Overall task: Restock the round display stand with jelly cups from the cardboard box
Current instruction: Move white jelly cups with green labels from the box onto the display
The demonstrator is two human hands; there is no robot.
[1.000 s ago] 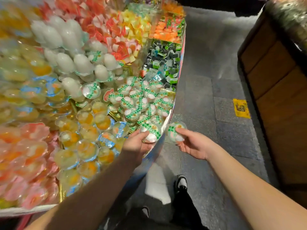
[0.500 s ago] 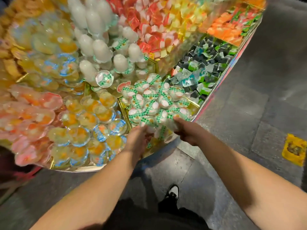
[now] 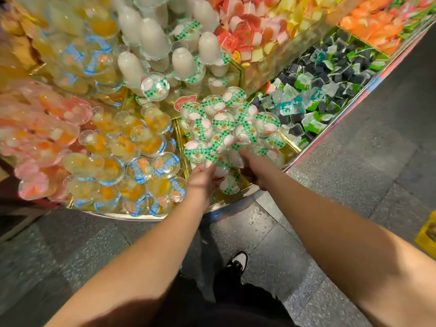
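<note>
The round display stand [image 3: 226, 207] fills the upper left, packed with jelly cups. Its near compartment holds a heap of green-lidded jelly cups [image 3: 221, 123]. My left hand [image 3: 201, 182] reaches into the front of that heap and grips a green-lidded cup [image 3: 218, 165] with its fingertips. Just to the right, my right hand [image 3: 256, 169] has its fingers curled over another green-lidded cup [image 3: 237, 156] at the heap's front edge. The cardboard box is out of view.
Blue-lidded orange fruit cups [image 3: 146, 166] fill the compartment to the left, with pink cups [image 3: 40, 147] beyond. Black and green wrapped sweets [image 3: 325, 90] lie to the right. White upright cups [image 3: 151, 41] stand behind. Below is grey stone floor [image 3: 354, 185] and my shoe [image 3: 237, 261].
The view has swung toward the stand. My right hand carried its green-lidded cup from beside the stand into the heap. My left hand stayed at the heap's front edge.
</note>
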